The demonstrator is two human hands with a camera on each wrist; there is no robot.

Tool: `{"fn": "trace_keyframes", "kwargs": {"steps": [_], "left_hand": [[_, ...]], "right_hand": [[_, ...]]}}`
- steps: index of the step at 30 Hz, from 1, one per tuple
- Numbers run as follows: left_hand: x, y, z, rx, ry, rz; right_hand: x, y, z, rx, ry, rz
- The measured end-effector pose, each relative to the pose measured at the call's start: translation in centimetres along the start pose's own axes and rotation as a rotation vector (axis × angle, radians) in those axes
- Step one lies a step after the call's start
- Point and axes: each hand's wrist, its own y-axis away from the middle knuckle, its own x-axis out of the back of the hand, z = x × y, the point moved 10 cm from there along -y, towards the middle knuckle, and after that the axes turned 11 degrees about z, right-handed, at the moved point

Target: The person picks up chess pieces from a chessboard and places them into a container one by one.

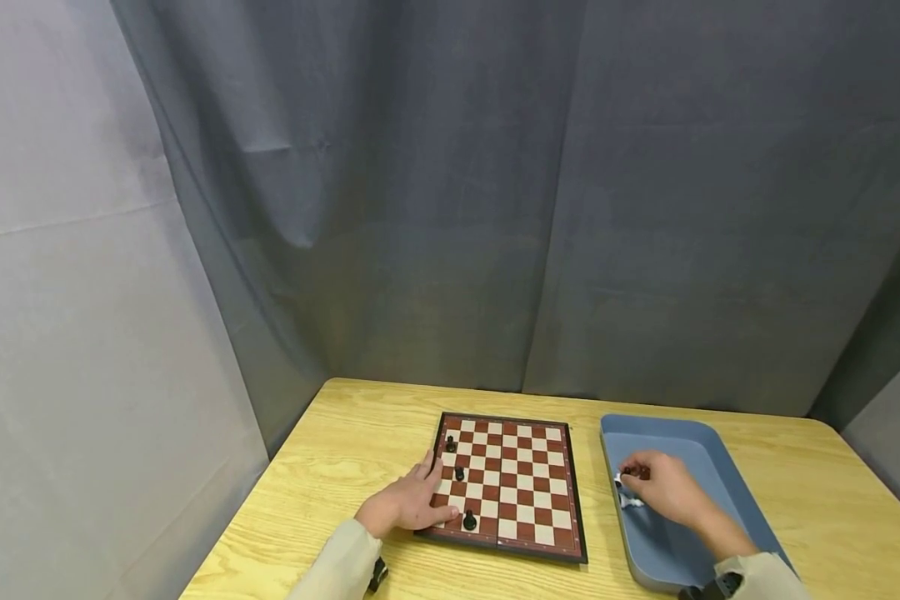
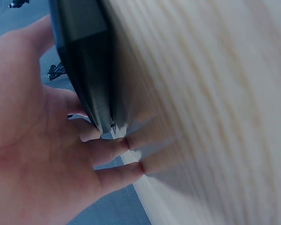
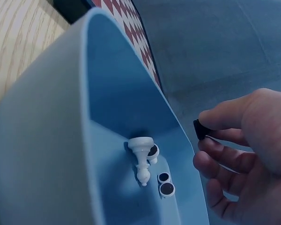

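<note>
A red-and-white chessboard (image 1: 523, 482) lies unfolded on the table, with three black chess pieces standing near its left side; the closest one (image 1: 469, 521) is beside my left thumb. My left hand (image 1: 408, 502) rests at the board's left edge, fingers fairly straight, thumb over a corner. In the left wrist view, two fingertips (image 2: 134, 171) touch the wood. Over the blue tray (image 1: 678, 542), my right hand (image 1: 667, 487) pinches a small black chess piece (image 3: 201, 130) between thumb and fingers; its kind is mostly hidden. Below, a white chess piece (image 3: 141, 159) lies on its side among other white ones.
The tray stands right of the board, a narrow strip of wooden table (image 1: 596, 500) between them. Its raised walls surround the white pieces (image 3: 166, 189). A grey curtain (image 1: 450, 208) hangs behind the table, and a paler one (image 1: 97, 333) on the left.
</note>
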Motion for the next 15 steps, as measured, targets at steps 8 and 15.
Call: {"fn": "trace_keyframes", "kwargs": {"steps": [8, 15], "left_hand": [[0.15, 0.13, 0.10, 0.001, -0.014, 0.008], [0.16, 0.16, 0.05, 0.004, -0.030, 0.018]], "right_hand": [[0.45, 0.09, 0.81, 0.007, 0.012, 0.019], [0.90, -0.09, 0.70, -0.002, 0.046, 0.031]]}}
